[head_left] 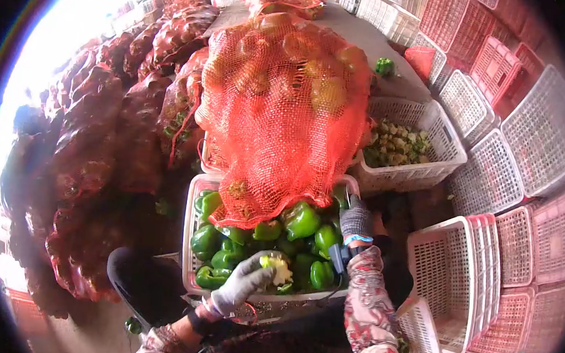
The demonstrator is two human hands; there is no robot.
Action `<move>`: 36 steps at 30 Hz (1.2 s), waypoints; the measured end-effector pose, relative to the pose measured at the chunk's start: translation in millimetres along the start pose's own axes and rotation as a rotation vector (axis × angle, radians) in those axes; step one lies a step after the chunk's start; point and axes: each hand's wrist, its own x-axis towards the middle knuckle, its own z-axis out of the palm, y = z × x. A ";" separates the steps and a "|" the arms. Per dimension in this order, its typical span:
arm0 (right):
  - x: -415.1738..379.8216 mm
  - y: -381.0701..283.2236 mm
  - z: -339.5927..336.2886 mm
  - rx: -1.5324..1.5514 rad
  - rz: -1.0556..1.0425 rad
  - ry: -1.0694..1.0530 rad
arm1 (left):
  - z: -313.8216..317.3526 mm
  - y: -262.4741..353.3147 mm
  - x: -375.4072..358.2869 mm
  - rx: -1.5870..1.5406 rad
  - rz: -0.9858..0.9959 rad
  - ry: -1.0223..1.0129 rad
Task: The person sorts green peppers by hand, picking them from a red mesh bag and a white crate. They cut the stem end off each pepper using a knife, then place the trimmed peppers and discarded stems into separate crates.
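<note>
My left hand (245, 284), in a pale work glove, is closed on a pepper core (278, 269), whitish with some green, over the near part of a white crate (189, 248). Green peppers (300, 221) fill that crate. At its right edge is my right hand (355, 220), in a dark grey glove; its fingers are bent round a thin tool (348, 195), of which only a small part shows. A large red mesh sack (273, 111) full of peppers leans over the far side of the crate.
Full red sacks (91, 132) are piled at the left. A white crate (412, 175) of cut pepper cores stands behind at the right. Stacked empty crates (450, 284) line the right side. One green pepper (385, 67) lies beyond the large sack.
</note>
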 end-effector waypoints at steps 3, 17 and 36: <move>13.1 -1.7 20.0 0.004 -0.055 0.089 | -10.2 -16.9 -10.3 0.108 -0.190 0.009; -17.3 -60.2 -44.2 1.544 0.279 0.014 | -37.5 83.4 6.7 -0.075 0.162 0.157; 124.4 -70.6 -11.0 0.983 0.227 0.202 | 9.1 129.8 200.1 1.564 0.932 0.620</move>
